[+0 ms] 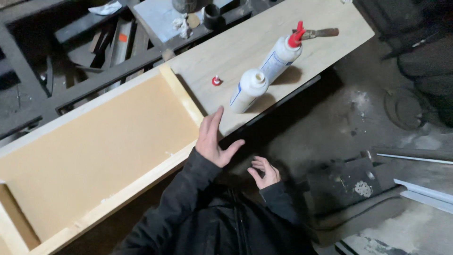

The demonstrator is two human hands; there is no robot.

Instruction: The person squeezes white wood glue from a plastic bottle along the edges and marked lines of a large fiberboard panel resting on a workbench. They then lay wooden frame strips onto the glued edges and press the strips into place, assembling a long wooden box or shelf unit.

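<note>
On the left, a long wooden box [181,94] lies open side up on the bench. Its walls are pale wood and its floor is a flat tan sheet. It fills the bench from the left edge to about the middle.

Just past the box's right end comes the left hand [213,141]. It is spread wide and flat and holds nothing. It hovers over the near edge of the light board [292,19], just beside the box corner. I cannot tell if it touches the wood.

A bit right and lower is the right hand [264,172]. Its fingers curl loosely and it is empty too. It hangs off the bench, over the dark floor.

Up on the board, near its middle, sits a small red cap [216,80]. Right of it stands the open bottle [248,89], white with no cap and a blue mark down its side. It is the bottle nearest the left hand. Behind it stands the capped bottle [282,54], white with a red tip and the same blue mark. A brush [321,33] lies by the far right corner.

It looks like gluing work, with both hands free between grabs. Taking the open bottle would call for a reach up and right, and a grip round its middle so it stays upright.
</note>
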